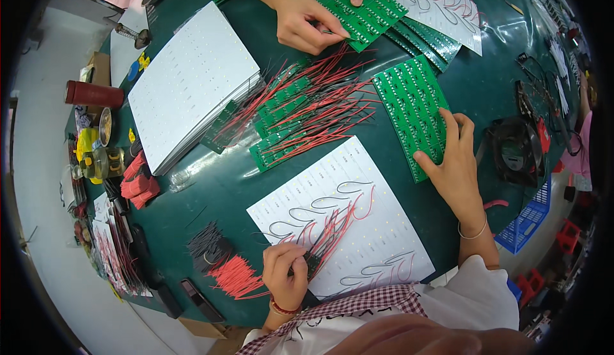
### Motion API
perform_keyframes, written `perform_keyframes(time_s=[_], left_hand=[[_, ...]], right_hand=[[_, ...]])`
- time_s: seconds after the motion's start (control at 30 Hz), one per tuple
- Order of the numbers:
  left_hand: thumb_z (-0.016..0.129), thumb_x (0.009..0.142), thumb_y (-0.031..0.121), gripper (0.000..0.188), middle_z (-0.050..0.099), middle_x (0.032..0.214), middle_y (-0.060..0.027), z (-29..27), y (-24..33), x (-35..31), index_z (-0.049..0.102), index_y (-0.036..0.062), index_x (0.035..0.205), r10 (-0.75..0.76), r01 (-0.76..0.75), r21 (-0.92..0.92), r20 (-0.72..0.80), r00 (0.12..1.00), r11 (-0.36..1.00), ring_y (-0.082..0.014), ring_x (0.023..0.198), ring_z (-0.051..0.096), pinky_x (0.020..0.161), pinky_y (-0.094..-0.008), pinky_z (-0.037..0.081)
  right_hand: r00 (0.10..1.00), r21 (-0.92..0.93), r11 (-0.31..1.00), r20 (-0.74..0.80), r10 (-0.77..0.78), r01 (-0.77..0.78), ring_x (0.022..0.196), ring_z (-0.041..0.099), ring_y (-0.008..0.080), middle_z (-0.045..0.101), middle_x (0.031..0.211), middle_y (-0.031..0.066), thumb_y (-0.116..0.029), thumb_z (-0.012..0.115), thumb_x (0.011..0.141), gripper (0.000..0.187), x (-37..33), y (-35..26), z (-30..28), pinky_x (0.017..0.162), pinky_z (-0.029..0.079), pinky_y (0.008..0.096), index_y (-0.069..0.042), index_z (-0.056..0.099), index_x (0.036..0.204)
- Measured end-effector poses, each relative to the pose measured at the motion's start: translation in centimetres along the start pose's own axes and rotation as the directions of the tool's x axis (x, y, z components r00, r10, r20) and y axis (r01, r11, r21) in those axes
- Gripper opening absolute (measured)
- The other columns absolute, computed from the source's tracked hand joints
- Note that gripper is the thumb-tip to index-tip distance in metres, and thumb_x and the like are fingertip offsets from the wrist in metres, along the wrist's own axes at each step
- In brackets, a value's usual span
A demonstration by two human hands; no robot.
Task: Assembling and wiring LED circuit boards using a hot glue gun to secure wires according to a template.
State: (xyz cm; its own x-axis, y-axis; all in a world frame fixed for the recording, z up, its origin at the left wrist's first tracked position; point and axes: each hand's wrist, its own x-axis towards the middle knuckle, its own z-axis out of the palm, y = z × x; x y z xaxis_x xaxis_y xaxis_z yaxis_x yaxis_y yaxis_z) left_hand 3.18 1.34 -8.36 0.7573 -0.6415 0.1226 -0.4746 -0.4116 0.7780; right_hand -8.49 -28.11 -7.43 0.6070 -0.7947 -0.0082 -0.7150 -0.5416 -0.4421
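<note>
My left hand [286, 277] is closed at the lower edge of a white LED board sheet [384, 227]. Its fingers pinch a small dark green circuit board piece [313, 263], partly hidden, from which red and black wires fan out over the sheet. Looped black and red wires [320, 211] lie on that sheet in rows. To the right, my right hand [457, 163] grips the right edge of a green circuit board panel [410, 109], thumb below and fingers above. Left of the panel are green board strips [281, 150] with many red and black wires.
Across the table, another person's hands [310, 22] handle a green panel [348, 3]. A stack of white sheets [192, 86] stands left. Black wires [208, 246] and red wires [235, 277] lie in bundles near my left hand. A black fan [515, 150] sits right.
</note>
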Motion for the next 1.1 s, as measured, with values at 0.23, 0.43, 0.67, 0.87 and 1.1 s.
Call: perform_keyframes(time_s=[0.23,0.43,0.67,0.87,1.1], left_hand=[[0.059,0.073,-0.005,0.016,0.062,0.087,-0.0097,-0.02,0.02,-0.02,0.063,0.0025,0.086,0.011,-0.011,-0.005,-0.008,1.000,1.000,-0.0247,0.077,0.056,0.069,-0.0326,0.044],[0.059,0.073,-0.006,0.015,0.062,0.087,-0.0099,-0.24,-0.03,-0.35,0.063,0.0017,0.086,0.011,-0.011,-0.008,-0.009,1.000,1.000,-0.0245,0.077,0.056,0.068,-0.0326,0.044],[0.057,0.074,-0.007,0.015,0.061,0.086,-0.0115,-0.24,-0.04,-0.16,0.062,0.0005,0.086,0.021,-0.021,0.007,0.039,0.999,1.000,-0.0254,0.078,0.056,0.068,-0.0325,0.045],[0.055,0.076,-0.006,0.013,0.060,0.088,-0.0124,0.18,0.23,-0.11,0.060,-0.0006,0.087,0.001,-0.002,-0.007,-0.017,1.000,1.000,-0.0256,0.078,0.057,0.070,-0.0336,0.046],[0.055,0.078,-0.004,0.011,0.060,0.088,-0.0121,0.15,-0.12,-0.41,0.060,-0.0003,0.087,0.011,-0.011,-0.002,-0.017,1.000,1.000,-0.0252,0.077,0.057,0.069,-0.0331,0.046]], right_hand=[[1.000,-0.004,1.000,0.000,-0.002,0.002,0.116,0.043,0.0416,0.035,0.127,0.0256,-0.016,0.076,0.070,0.075,-0.19,0.05,0.09,0.093,0.041,0.0426,-0.001,0.037,0.132],[1.000,0.006,1.000,-0.006,-0.015,0.015,0.115,0.043,0.0416,0.035,0.126,0.0253,-0.015,0.077,0.070,0.075,-0.44,-0.06,0.02,0.093,0.041,0.0425,-0.001,0.037,0.132],[1.000,0.010,1.000,-0.007,-0.023,0.023,0.112,0.045,0.0418,0.036,0.125,0.0244,-0.015,0.077,0.070,0.075,-0.50,0.56,0.23,0.092,0.042,0.0422,-0.003,0.037,0.131],[0.999,0.041,0.999,-0.039,-0.006,0.008,0.106,0.050,0.0403,0.038,0.123,0.0214,-0.016,0.077,0.069,0.075,0.15,0.59,0.09,0.085,0.046,0.0423,-0.007,0.037,0.132],[0.999,0.121,0.993,-0.053,0.003,0.003,0.107,0.049,0.0393,0.037,0.122,0.0207,-0.011,0.078,0.068,0.081,-0.05,0.71,0.26,0.086,0.046,0.0417,-0.007,0.033,0.135]])
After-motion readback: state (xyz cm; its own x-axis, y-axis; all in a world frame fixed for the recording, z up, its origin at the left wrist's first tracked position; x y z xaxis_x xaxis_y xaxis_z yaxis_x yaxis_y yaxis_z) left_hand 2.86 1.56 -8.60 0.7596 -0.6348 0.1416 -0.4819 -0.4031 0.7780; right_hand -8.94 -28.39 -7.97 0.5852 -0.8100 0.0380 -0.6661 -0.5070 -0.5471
